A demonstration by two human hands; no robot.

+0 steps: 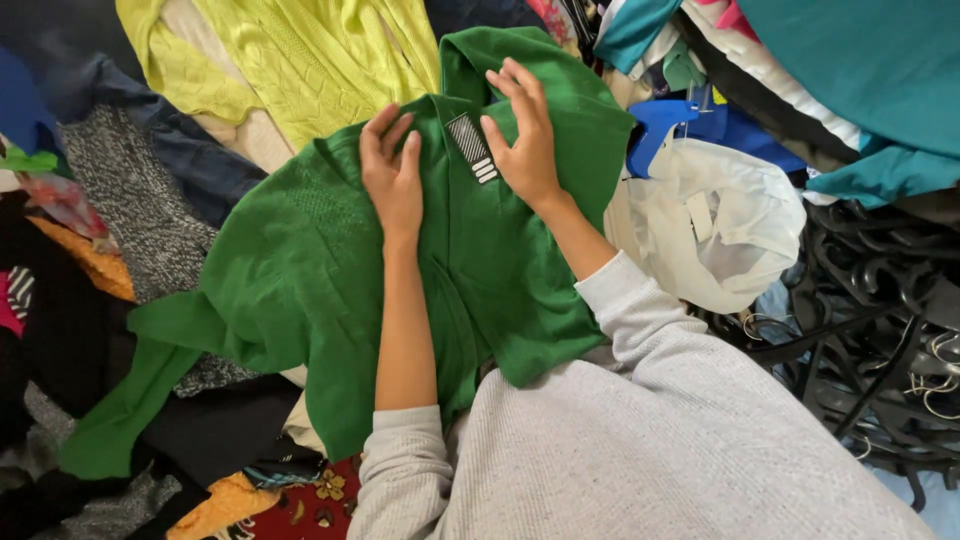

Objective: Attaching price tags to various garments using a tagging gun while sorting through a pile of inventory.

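A green knit garment (300, 270) lies spread over a heap of clothes, its neck end toward the top. A small striped label (473, 147) shows at the neckline. My left hand (392, 175) rests flat on the green fabric just left of the label, fingers together. My right hand (525, 135) presses on the fabric right of the label, fingers spread, thumb near the label. Both forearms come out of grey sleeves (640, 430).
A yellow knit top (300, 60) lies behind the green one. Grey and dark clothes (140, 200) pile at the left. A white plastic bag (720, 220) and a blue hanger (660, 125) sit to the right, with black hangers (880, 340) stacked at far right.
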